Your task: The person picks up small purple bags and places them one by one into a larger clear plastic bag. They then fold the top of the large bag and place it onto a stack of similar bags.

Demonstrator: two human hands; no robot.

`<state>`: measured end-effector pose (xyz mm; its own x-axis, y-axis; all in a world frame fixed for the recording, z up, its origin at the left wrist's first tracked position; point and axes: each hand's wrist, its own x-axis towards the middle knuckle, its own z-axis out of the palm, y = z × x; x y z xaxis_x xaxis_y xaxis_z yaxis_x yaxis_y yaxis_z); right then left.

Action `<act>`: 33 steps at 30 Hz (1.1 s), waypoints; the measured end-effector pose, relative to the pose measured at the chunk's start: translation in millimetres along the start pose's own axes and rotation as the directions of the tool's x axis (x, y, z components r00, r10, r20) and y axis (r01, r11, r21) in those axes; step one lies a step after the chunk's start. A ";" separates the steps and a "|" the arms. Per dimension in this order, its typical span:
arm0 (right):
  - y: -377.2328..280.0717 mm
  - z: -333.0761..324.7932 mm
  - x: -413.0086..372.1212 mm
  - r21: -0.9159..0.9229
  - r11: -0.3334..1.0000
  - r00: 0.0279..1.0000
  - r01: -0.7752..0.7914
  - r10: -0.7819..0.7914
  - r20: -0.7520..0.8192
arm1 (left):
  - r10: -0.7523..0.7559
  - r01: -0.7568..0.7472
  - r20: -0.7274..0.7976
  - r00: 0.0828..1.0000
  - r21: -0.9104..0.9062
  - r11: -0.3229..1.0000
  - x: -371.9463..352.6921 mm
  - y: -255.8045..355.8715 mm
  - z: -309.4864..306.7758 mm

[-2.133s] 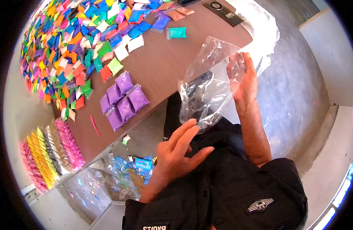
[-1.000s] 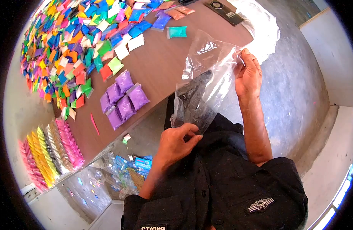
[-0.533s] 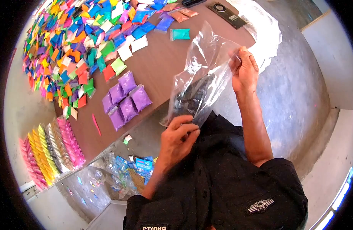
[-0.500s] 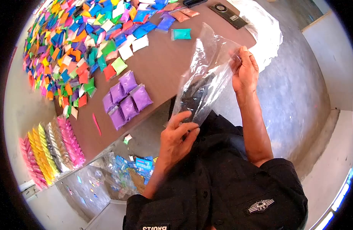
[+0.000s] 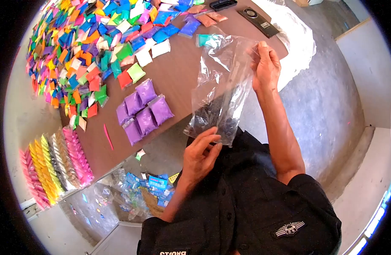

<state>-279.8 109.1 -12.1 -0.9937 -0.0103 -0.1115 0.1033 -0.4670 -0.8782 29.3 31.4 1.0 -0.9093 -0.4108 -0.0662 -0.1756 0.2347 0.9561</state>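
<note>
A clear plastic bag (image 5: pixel 223 85) is stretched between my two hands, above the table's front edge and my lap. My right hand (image 5: pixel 267 67) pinches its upper right corner. At the lower end, my left hand (image 5: pixel 200 154) has its curled fingers closed on the bag's edge. Through the film a teal packet (image 5: pixel 207 40) shows on the table behind it. Several purple packets (image 5: pixel 145 121) lie grouped in two rows on the table, left of the bag.
Many small coloured packets (image 5: pixel 89 51) are heaped at the back left of the brown table (image 5: pixel 178 85). Filled strips (image 5: pixel 55 165) line the left end, near a pink stick (image 5: pixel 107 137). A dark phone-like device (image 5: pixel 258 21) lies at the back right. Blue wrappers (image 5: pixel 157 187) litter the floor.
My right hand has moved slightly up and left, and my left hand slightly right and down. The bag hangs more upright and spread wider, now overlapping the teal packet.
</note>
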 end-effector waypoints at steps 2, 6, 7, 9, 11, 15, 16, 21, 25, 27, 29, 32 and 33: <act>3.1 12.1 10.5 -0.012 1.000 0.999 0.007 -0.006 0.043 | -0.052 0.052 0.017 0.999 -0.057 0.997 0.3 -5.5 -0.3; 3.8 45.6 12.1 -0.163 0.986 0.978 -0.027 0.060 0.201 | 0.144 -0.142 -0.037 0.989 0.043 0.989 10.1 -7.3 2.4; 4.6 54.3 12.6 -0.198 0.979 0.966 -0.040 0.089 0.244 | 0.228 -0.220 -0.059 0.972 0.121 0.968 15.0 -5.4 2.2; 7.4 67.4 15.9 -0.246 0.967 0.926 -0.062 0.148 0.347 | 0.232 -0.219 -0.075 0.970 0.156 0.963 22.2 -0.6 0.1; 6.9 74.9 18.8 -0.284 0.956 0.907 -0.079 0.187 0.378 | 0.237 -0.218 -0.083 0.968 0.189 0.957 30.8 0.8 -0.9; 3.9 75.0 17.5 -0.337 0.937 0.899 -0.089 0.222 0.378 | 0.245 -0.198 -0.177 0.953 0.248 0.948 52.4 -5.1 2.2; 4.5 70.4 15.8 -0.340 0.936 0.896 -0.089 0.224 0.384 | 0.266 -0.218 -0.197 0.944 0.234 0.947 58.3 -6.2 2.8; 4.5 33.9 -23.2 -0.515 0.796 0.852 0.317 -0.002 0.523 | 0.176 -0.131 -0.264 0.948 0.181 0.975 84.2 -0.3 9.9; 14.1 2.2 -62.4 -0.513 0.607 0.723 0.607 -0.154 0.673 | 0.148 -0.114 -0.298 0.943 0.131 0.985 100.2 1.6 19.4; 16.7 0.4 -75.6 -0.514 0.534 0.686 0.672 -0.185 0.704 | 0.186 -0.154 -0.283 0.941 0.133 0.979 106.4 -3.6 23.9; 19.9 -1.2 -77.9 -0.544 0.487 0.684 0.683 -0.165 0.711 | 0.226 -0.196 -0.267 0.937 0.134 0.971 107.3 -3.5 27.5; 27.2 -2.8 -76.5 -0.582 0.426 0.685 0.693 -0.140 0.715 | -0.055 0.014 -0.180 0.982 -0.223 0.975 98.0 7.3 29.2; 29.7 -3.4 -76.0 -0.592 0.416 0.691 0.690 -0.136 0.710 | -0.098 0.047 -0.201 0.975 -0.243 0.969 93.1 8.9 28.8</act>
<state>-201.1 99.0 -31.2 -0.7312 -0.5713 0.3729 -0.6177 0.3223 -0.7174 -67.8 20.6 -4.8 -0.7931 -0.6008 -0.1007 -0.1212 -0.0063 0.9926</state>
